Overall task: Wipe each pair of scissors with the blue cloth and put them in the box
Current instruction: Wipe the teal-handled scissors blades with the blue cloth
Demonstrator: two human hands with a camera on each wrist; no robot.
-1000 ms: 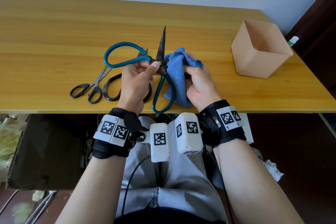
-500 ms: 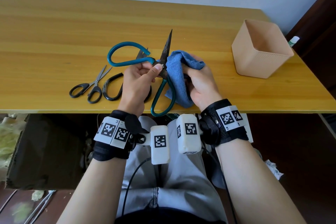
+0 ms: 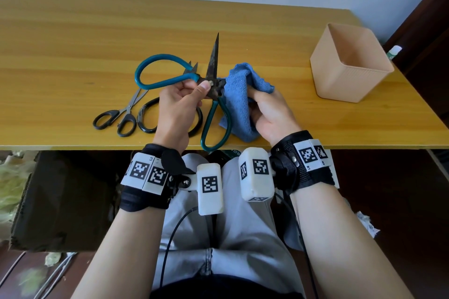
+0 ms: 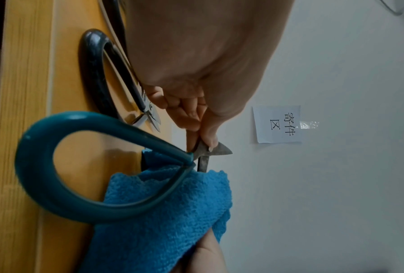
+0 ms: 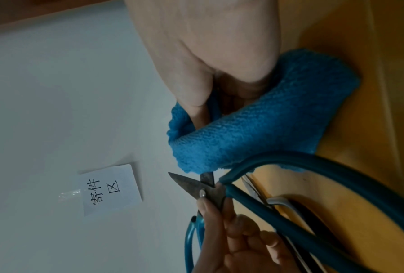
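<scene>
My left hand (image 3: 196, 86) pinches the teal-handled scissors (image 3: 213, 60) at the pivot, above the table's front edge. Their blades stand apart: one rusty blade points up and away, the other is buried in the blue cloth (image 3: 238, 94). My right hand (image 3: 257, 97) grips the cloth folded around that blade. The left wrist view shows the left hand (image 4: 200, 134) pinching the pivot, with a teal handle loop (image 4: 32, 166) and the cloth (image 4: 163, 212) below it. In the right wrist view my right hand (image 5: 200, 103) squeezes the cloth (image 5: 254, 133) over the blade by the pivot (image 5: 210, 192). The beige box (image 3: 349, 73) stands open at the right.
Small black-handled scissors (image 3: 136, 101) lie on the wooden table (image 3: 73, 43) at front left. Larger black-handled scissors (image 3: 140, 120) lie beside them, partly under my left hand. A paper note (image 5: 112, 190) is taped to the wall behind.
The free blade leaned right half a second ago and now points nearly straight away again. My right hand still grips the cloth around the other blade and has shifted only slightly.
</scene>
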